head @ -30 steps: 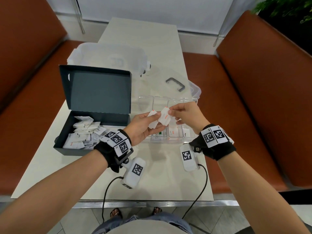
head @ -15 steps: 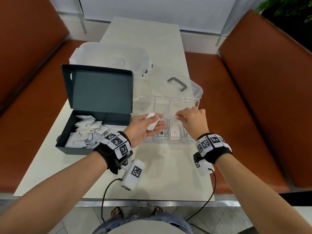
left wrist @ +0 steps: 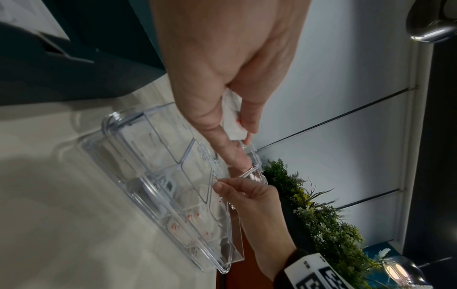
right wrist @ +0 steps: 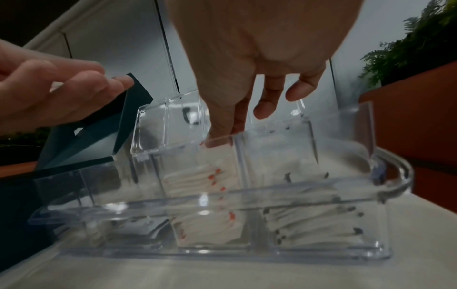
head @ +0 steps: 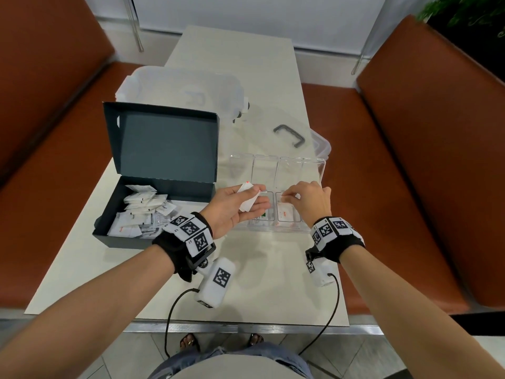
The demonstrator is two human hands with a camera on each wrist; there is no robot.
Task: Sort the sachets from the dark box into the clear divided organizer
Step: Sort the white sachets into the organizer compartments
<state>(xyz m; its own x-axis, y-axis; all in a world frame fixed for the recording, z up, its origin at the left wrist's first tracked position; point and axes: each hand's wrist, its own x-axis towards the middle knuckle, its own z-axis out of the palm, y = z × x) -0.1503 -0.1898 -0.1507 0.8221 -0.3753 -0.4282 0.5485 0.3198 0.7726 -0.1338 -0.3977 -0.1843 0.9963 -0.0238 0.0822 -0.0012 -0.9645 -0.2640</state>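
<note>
The open dark box (head: 109, 236) sits at the left of the table with several white sachets (head: 139, 214) loose inside. To its right lies the clear divided organizer (head: 322, 170), its near compartments stacked with red-marked and black-marked sachets (right wrist: 197, 179). My left hand (head: 254, 199) hovers over the organizer's left end and pinches a white red-marked sachet (head: 247, 199) between thumb and fingers (left wrist: 232, 152). My right hand (head: 287, 196) reaches down into the red-marked compartment, where thumb and forefinger (right wrist: 222, 125) pinch the top edge of a sachet (right wrist: 217, 156) standing upright.
A frosted plastic tub (head: 180, 86) stands behind the dark box. A clear lid with a grey handle (head: 289, 135) lies behind the organizer. Orange benches (head: 410, 160) flank the table. The table's metal front edge (head: 246, 326) is close to my body.
My right hand took a sachet from my left hand and carried it down into the organizer's near compartment. The left hand sank slightly and still holds a sachet.
</note>
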